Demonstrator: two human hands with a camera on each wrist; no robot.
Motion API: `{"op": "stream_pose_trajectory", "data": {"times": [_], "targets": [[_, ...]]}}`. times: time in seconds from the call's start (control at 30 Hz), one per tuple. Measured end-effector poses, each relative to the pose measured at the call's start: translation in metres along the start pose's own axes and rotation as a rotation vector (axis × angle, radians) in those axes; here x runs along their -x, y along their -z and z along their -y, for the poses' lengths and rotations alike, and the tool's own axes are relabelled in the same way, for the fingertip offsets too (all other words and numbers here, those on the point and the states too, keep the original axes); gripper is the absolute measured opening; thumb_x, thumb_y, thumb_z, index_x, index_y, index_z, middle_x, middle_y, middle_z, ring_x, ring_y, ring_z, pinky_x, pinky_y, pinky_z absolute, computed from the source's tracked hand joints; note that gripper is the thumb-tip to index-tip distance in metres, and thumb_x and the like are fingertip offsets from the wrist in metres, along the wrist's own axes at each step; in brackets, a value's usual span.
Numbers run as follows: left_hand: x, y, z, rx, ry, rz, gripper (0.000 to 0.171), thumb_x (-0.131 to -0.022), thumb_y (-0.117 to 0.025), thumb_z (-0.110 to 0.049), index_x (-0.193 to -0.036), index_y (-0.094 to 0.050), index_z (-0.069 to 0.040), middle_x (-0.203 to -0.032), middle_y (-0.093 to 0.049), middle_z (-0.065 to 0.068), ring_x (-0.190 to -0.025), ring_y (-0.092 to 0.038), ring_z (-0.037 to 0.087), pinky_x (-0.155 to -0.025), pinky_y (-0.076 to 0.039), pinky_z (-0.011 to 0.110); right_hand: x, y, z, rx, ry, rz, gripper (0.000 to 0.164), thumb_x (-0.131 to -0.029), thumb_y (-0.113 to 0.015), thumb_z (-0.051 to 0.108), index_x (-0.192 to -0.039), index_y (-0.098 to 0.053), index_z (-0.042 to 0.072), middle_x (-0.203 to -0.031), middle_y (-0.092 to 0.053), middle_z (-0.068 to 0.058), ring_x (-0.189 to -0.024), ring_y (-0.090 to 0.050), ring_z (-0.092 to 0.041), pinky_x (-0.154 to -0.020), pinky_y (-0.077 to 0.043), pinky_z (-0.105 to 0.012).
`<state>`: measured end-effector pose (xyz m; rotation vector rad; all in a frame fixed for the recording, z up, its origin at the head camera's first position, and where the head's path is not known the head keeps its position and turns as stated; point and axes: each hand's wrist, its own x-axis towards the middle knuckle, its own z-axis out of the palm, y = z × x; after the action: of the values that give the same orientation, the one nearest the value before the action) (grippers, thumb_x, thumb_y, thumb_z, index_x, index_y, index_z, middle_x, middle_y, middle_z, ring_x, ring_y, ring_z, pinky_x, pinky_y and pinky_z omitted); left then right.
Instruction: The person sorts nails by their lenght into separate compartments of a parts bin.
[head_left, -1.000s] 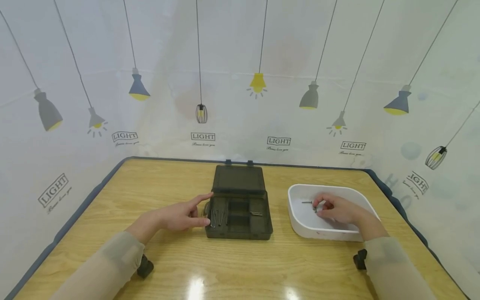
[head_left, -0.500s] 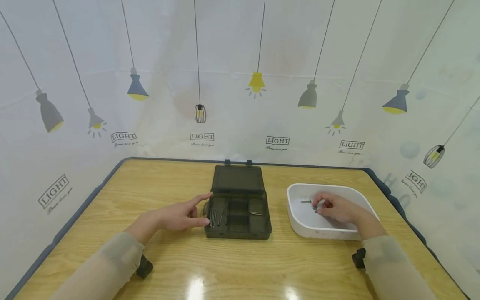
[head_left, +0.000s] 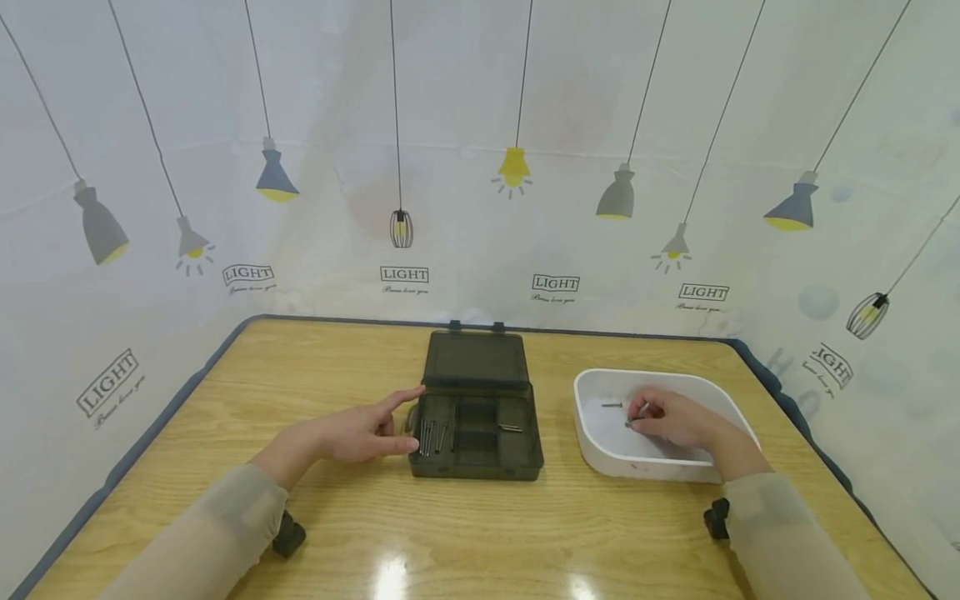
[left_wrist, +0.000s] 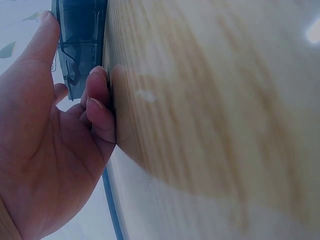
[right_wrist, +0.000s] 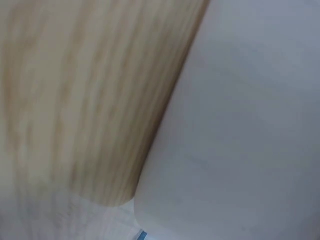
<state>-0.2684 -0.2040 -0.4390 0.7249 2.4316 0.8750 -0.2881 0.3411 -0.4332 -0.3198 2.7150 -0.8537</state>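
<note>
Left of the frame's centre, your left hand (head_left: 360,433) spreads thumb and forefinger against the left edge of the open dark box (head_left: 476,470), where slim metal rods (head_left: 427,438) lie at left and shorter pieces (head_left: 512,429) at right. In the frame's right half, your right hand (head_left: 678,419) pinches a small metal piece (head_left: 633,422) inside the white tray (head_left: 652,469), near a loose metal pin (head_left: 612,405).

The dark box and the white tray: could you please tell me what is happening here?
A person's left hand touches the left side of the open dark box, which holds thin metal pieces. The right hand is in the white tray, at a small metal piece; whether it is gripped is unclear. A second piece lies nearby.
</note>
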Motion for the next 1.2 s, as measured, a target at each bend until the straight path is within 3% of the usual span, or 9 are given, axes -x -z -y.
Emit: {"op": "stream_pose_trajectory", "data": {"times": [0.53, 0.9, 1.2], "targets": [[0.0014, 0.0, 0.0003, -0.007, 0.002, -0.004, 0.095, -0.107, -0.067, -0.057, -0.179, -0.009, -0.031, -0.092, -0.065, 0.003, -0.076, -0.057, 0.015, -0.074, -0.05, 0.033, -0.0045, -0.0013, 0.0, 0.01, -0.028, 0.0, 0.013, -0.105, -0.075, 0.019, -0.11, -0.066, 0.012, -0.096, -0.059, -0.004, -0.091, -0.054, -0.022, -0.079, -0.042, -0.036], [0.0028, 0.0001, -0.0005, 0.0, 0.008, -0.002, 0.095, -0.107, -0.067, -0.057, -0.179, -0.009, -0.032, -0.092, -0.065, 0.003, -0.076, -0.057, 0.016, -0.073, -0.05, 0.034, -0.0036, -0.0004, 0.0015, 0.038, 0.012, 0.026, 0.011, -0.106, -0.074, 0.019, -0.109, -0.065, 0.013, -0.1, -0.063, -0.005, -0.094, -0.055, -0.022, -0.082, -0.042, -0.037], [0.0002, 0.0001, 0.0017, 0.005, 0.003, -0.001, 0.095, -0.107, -0.066, -0.058, -0.178, -0.009, -0.034, -0.093, -0.066, 0.003, -0.076, -0.058, 0.016, -0.074, -0.05, 0.034, -0.0027, 0.0039, -0.0006, 0.054, 0.013, -0.039, 0.013, -0.112, -0.065, 0.021, -0.112, -0.065, 0.009, -0.106, -0.063, -0.007, -0.098, -0.056, -0.022, -0.084, -0.045, -0.036]]}}
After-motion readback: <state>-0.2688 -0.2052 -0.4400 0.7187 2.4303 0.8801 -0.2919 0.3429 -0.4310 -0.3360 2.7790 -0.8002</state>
